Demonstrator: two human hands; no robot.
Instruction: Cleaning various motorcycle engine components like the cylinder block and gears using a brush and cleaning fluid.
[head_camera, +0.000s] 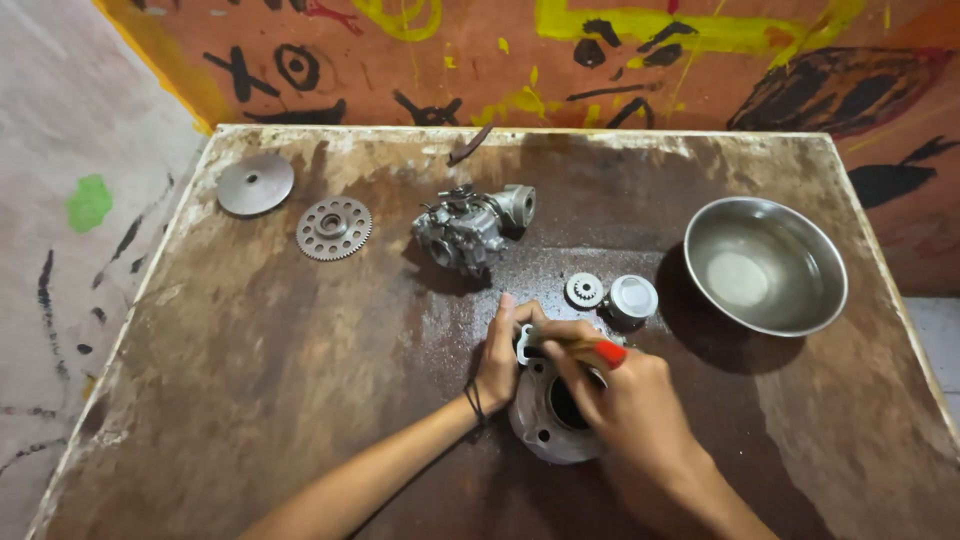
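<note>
A round grey metal engine part with a dark bore lies on the brown table near the front. My left hand grips its far rim with fingers curled over the edge. My right hand rests over the part and holds a thin tool with a red handle, its tip pointing left toward my left fingers. The right side of the part is hidden under my right hand.
A carburetor sits at the table's middle back. A toothed gear and a flat metal disc lie at back left. A small gear, a white cap and a steel bowl stand to the right.
</note>
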